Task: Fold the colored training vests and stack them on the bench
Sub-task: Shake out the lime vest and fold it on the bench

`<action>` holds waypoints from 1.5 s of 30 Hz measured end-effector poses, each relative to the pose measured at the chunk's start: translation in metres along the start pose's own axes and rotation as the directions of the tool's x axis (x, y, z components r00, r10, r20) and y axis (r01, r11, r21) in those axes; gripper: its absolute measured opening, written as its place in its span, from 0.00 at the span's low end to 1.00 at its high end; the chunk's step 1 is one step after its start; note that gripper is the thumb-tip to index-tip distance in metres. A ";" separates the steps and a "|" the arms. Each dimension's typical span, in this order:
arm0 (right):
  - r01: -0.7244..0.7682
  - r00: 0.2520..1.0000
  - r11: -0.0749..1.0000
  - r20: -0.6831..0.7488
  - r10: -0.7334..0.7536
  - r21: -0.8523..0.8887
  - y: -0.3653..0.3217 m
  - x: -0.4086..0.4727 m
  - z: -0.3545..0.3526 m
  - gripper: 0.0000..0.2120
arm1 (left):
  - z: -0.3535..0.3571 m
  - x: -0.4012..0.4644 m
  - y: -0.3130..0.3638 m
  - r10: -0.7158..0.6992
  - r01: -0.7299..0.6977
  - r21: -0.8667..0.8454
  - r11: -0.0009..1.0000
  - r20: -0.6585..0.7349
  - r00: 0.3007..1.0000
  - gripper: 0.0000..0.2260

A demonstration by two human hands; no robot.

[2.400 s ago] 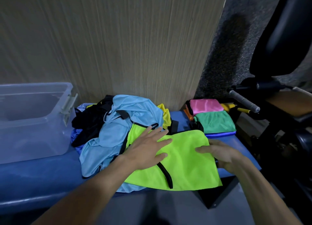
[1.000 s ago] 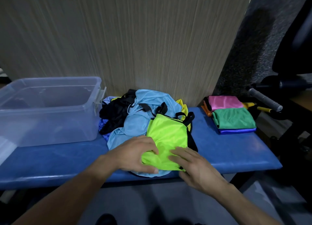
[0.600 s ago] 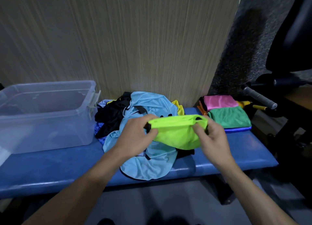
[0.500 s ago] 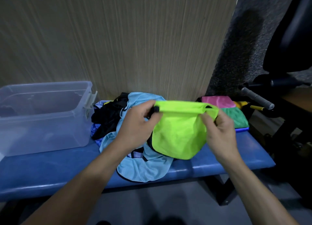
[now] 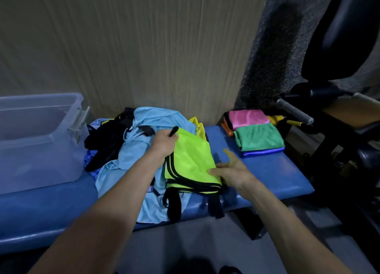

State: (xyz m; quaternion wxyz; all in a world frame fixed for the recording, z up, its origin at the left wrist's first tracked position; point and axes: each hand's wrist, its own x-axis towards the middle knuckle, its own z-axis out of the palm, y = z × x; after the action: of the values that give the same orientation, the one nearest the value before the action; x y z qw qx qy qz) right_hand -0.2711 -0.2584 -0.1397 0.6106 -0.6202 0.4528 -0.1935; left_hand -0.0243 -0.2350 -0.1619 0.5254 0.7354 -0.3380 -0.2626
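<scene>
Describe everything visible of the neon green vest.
The neon green vest is shiny mesh-like fabric with black trim, folded into layers whose edges show at the near side; black straps hang over the blue bench edge. It lies partly on a light blue vest. The left hand grips its far corner; the right hand touches its right edge.

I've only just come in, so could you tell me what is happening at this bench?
A person is folding training vests on the blue bench. Their left hand grips the far edge of a folded lime-green vest, while the right hand, fingers straight, touches its near right corner. It lies on a loose pile of unfolded vests. Folded pink and green vests are stacked at the right end; a clear plastic bin stands at the left.
</scene>
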 end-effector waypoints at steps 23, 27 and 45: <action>0.391 0.781 -0.062 0.366 -0.506 -0.918 0.056 -0.065 -0.002 0.25 | 0.000 -0.119 0.012 0.241 -0.793 0.476 0.380 0.777 0.582 0.17; 0.389 0.724 -0.151 0.403 -0.560 -0.909 0.071 -0.067 -0.007 0.32 | 0.000 -0.121 0.008 0.245 -0.792 0.490 0.365 0.770 0.589 0.20; 0.362 0.738 -0.009 0.292 -0.609 -0.932 0.026 -0.063 0.004 0.14 | 0.003 -0.125 0.014 0.157 -0.795 0.529 0.297 0.794 0.587 0.14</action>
State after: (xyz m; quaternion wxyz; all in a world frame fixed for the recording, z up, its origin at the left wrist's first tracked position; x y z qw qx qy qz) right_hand -0.3088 -0.2015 -0.1452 -0.0710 -0.9486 0.2804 -0.1288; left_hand -0.1085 -0.1435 -0.1451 -0.0014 0.6116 -0.7858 -0.0922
